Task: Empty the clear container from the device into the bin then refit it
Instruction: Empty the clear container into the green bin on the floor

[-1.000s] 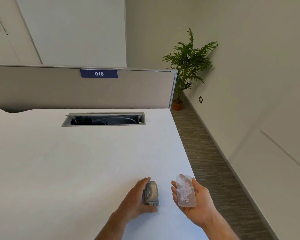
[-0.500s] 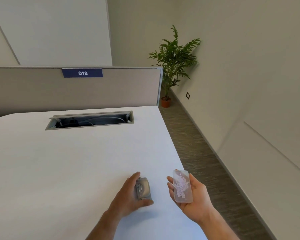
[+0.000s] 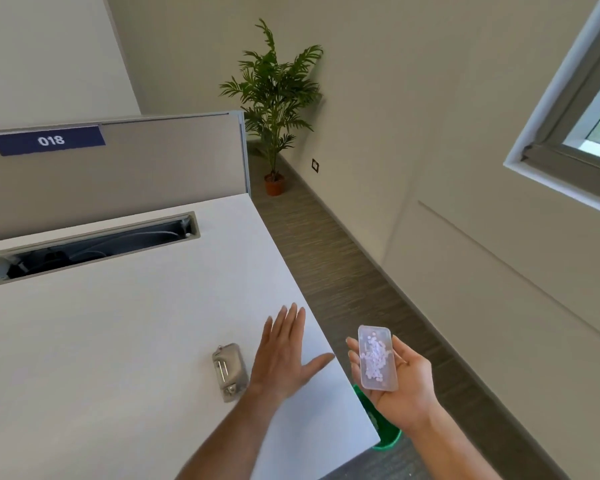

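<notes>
The clear, rounded-rectangular plastic container [image 3: 377, 358], scattered inside with small white paper dots, lies in the upturned right hand [image 3: 395, 386], fingers loosely curled under it, its long axis pointing away from the person. It is held off the white surface [image 3: 101, 341], above a green bin [image 3: 387, 439]. The left hand [image 3: 284, 355] hovers flat and open, holding nothing, beside the grey metal device [image 3: 230, 372].

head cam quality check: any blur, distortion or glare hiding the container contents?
Head view: strong wide-angle bowing and tilt, window frame and desk edge slanted; soft daylight, no harsh glare. Slight softness overall. White bits in the clear container on the right hand stay readable; green bin mostly hidden below.
</notes>
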{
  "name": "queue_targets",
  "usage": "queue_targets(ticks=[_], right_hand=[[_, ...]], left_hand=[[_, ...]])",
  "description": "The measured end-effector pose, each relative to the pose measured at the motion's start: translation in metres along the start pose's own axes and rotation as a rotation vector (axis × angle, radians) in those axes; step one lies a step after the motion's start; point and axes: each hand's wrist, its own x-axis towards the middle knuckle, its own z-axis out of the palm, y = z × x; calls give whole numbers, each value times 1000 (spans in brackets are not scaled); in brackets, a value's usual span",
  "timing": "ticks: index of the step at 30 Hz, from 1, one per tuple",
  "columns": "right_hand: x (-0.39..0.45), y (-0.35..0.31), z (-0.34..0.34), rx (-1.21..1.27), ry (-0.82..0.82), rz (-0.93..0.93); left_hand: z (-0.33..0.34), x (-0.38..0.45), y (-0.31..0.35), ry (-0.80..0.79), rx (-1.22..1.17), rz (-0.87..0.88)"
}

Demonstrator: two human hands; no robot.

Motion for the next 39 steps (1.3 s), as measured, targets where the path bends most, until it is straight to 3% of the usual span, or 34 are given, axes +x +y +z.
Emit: queue_targets(ticks=[7,20,31,39], right_hand=[[12,-70,-69,39,41,-36],[52,-180,-198,19,78,57],[126,-169,-280,40,130,120],[248,-102,-361,-7,134,190]], left_hand=[[39,30,77,-14,19,40],[124,61,202,-70,64,-78],[215,79,197,-167,97,-83],[351,80,149,-271,121,-78]])
